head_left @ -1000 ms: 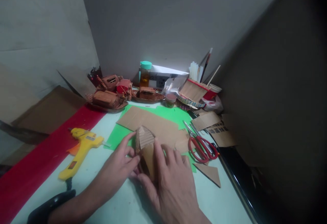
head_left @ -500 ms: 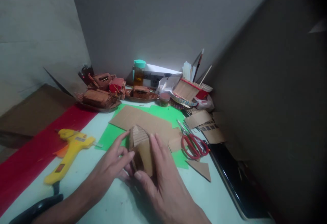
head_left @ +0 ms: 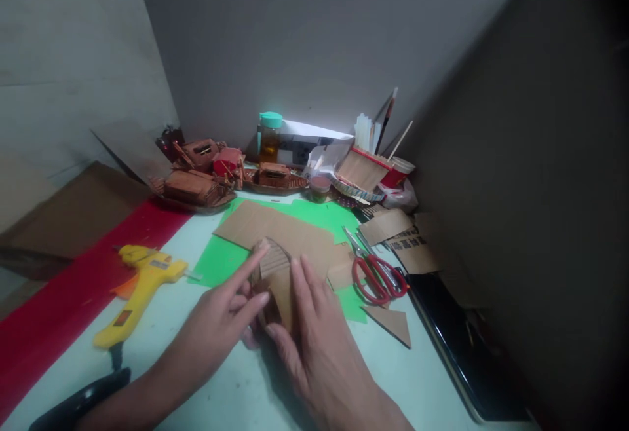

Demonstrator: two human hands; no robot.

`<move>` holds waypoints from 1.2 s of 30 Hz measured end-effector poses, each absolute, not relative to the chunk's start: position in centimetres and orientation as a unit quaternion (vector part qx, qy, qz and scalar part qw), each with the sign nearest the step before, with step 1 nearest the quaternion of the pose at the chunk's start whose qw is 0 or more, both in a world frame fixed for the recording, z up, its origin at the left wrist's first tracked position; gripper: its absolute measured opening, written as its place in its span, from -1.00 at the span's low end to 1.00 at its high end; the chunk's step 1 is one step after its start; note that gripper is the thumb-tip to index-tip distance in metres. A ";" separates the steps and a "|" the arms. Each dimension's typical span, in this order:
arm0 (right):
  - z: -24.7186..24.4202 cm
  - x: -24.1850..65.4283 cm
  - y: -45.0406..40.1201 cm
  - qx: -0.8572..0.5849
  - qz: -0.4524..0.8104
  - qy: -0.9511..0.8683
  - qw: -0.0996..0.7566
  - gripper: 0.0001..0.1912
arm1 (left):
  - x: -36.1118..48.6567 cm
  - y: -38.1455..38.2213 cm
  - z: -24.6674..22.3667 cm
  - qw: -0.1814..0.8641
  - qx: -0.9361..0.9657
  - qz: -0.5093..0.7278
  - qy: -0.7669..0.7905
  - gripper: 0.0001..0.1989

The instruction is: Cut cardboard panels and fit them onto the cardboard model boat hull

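Note:
Between my two hands is a small cardboard model boat (head_left: 284, 290), its pointed, ridged end facing away from me. My left hand (head_left: 228, 310) grips its left side, the index finger stretched along to the pointed tip and the thumb over the near left edge. My right hand (head_left: 324, 346) wraps the right side, with its fingers along the wall and the thumb at the near end. The boat's underside and the lower fingers of my left hand are partly hidden. Just beyond the tip lies a flat cardboard sheet (head_left: 275, 223) on green paper (head_left: 216, 262).
A yellow hot glue gun (head_left: 142, 287) lies at left, its black cable near my left forearm. Red-handled scissors (head_left: 376, 277) and a cardboard triangle (head_left: 390, 324) lie at right, beside a black tablet-like slab (head_left: 472, 352). Brown model boats (head_left: 196, 188) and a lidded bottle (head_left: 270, 139) stand behind.
My left index finger has moved from the boat's left side up onto its pointed tip. My right hand keeps its hold. The whole view has shifted slightly.

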State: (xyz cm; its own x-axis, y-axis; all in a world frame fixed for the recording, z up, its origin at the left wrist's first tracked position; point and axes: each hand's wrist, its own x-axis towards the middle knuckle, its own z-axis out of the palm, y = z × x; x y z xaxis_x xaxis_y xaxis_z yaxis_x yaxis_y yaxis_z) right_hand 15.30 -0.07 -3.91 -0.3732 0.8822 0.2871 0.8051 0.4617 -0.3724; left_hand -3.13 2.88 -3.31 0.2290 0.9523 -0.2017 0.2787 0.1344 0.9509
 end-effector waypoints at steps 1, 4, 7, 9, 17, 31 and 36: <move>-3.9 15.4 -0.1 -0.510 0.086 -0.824 0.231 -0.19 | -3.1 2.8 -3.3 0.510 0.594 0.312 0.538 -0.36; -3.9 15.5 -0.1 -0.507 0.099 -0.822 0.241 -0.17 | -3.2 2.6 -3.3 0.438 0.647 0.304 0.545 -0.49; -3.9 15.8 -0.3 -0.505 0.114 -0.821 0.240 -0.16 | -3.3 2.6 -3.4 0.403 0.678 0.297 0.538 -0.52; -3.8 16.0 -0.4 -0.509 0.124 -0.819 0.232 -0.16 | -3.4 2.7 -3.5 0.404 0.685 0.290 0.533 -0.51; -3.8 15.9 -0.6 -0.514 0.152 -0.810 0.237 -0.22 | -3.5 3.0 -3.4 0.402 0.673 0.278 0.554 -0.66; -2.3 17.3 0.2 -0.463 0.203 -0.832 0.228 -0.25 | -4.0 2.8 -2.8 0.361 0.730 0.222 0.536 -0.57; -2.2 17.4 0.0 -0.453 0.183 -0.845 0.217 -0.23 | -4.3 3.0 -2.2 0.266 0.765 0.265 0.524 -0.78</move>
State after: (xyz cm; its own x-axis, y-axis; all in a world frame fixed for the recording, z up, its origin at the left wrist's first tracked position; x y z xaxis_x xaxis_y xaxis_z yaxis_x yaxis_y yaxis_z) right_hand 17.44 0.02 -2.22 -0.4953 0.8453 0.2004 0.6867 0.5223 -0.5057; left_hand -4.30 3.01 -2.21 0.3117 0.9418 0.1259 0.6599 -0.3099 0.6845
